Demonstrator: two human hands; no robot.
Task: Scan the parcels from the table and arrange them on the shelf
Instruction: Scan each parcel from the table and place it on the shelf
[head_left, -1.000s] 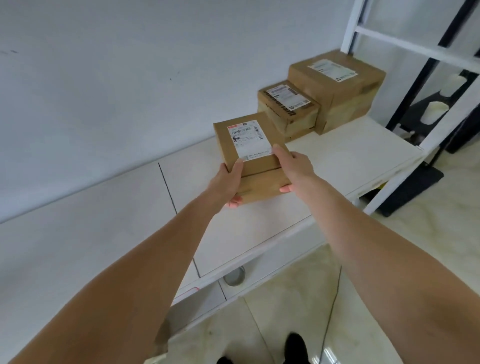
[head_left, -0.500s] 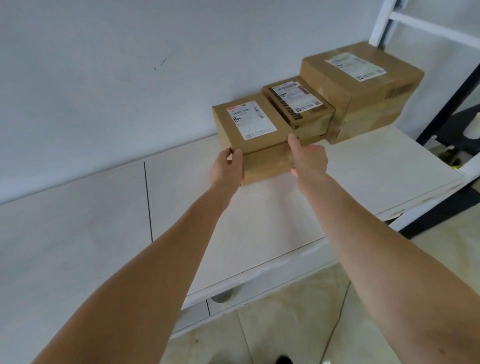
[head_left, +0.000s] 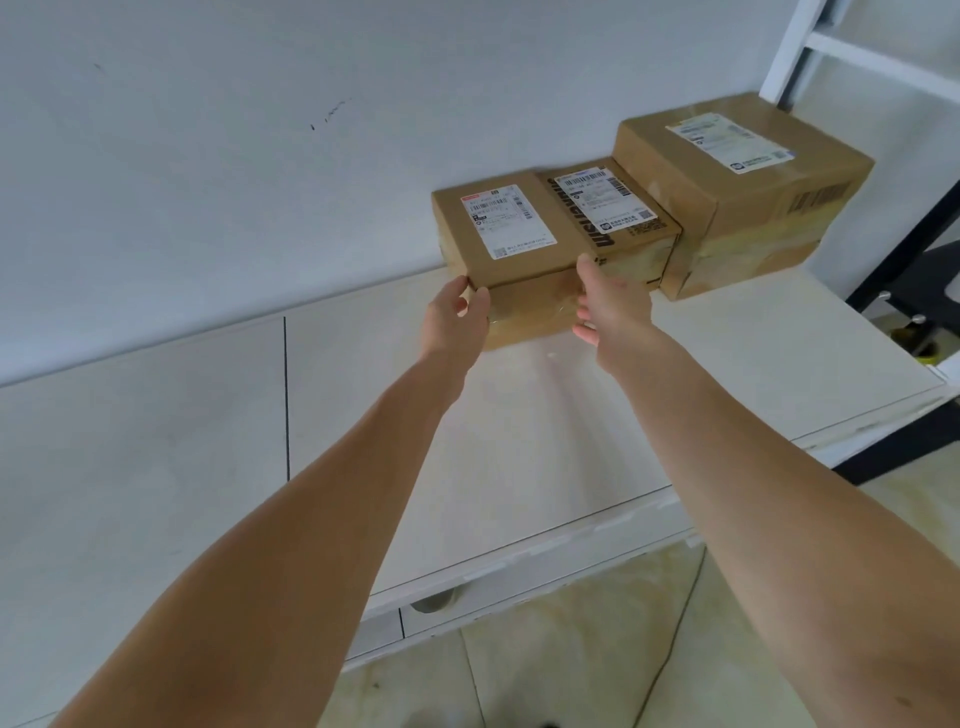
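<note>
My left hand (head_left: 457, 317) sits at the near left corner of the parcel (head_left: 511, 260), thumb on the top edge and fingers curled round the corner, so I read it as a light grip that steadies the box, not one that carries it. The parcel appears to rest flat on the white shelf (head_left: 545, 426), its back toward the wall (head_left: 260, 156) and its right side touching the middle parcel (head_left: 615, 218). I judge it is held this way to square it into the row and close any gap.

The parcel is a plain brown carton, squat and taped along the front seam, with a white shipping label on top carrying barcodes and a small red strip at its upper left corner. The label faces up like its neighbours', which keeps every code readable from above.

My right hand (head_left: 608, 312) is at the near right corner of the parcel, where it meets the middle one. The fingers look fairly straight, pressing against the front face more than closing round it. I take that as a push, not a grasp.

Further right, the large parcel (head_left: 743, 187) stands taller, tight against the middle one, beside the white upright of the shelf frame (head_left: 789, 47). The row steps down in height toward my hands.
</note>
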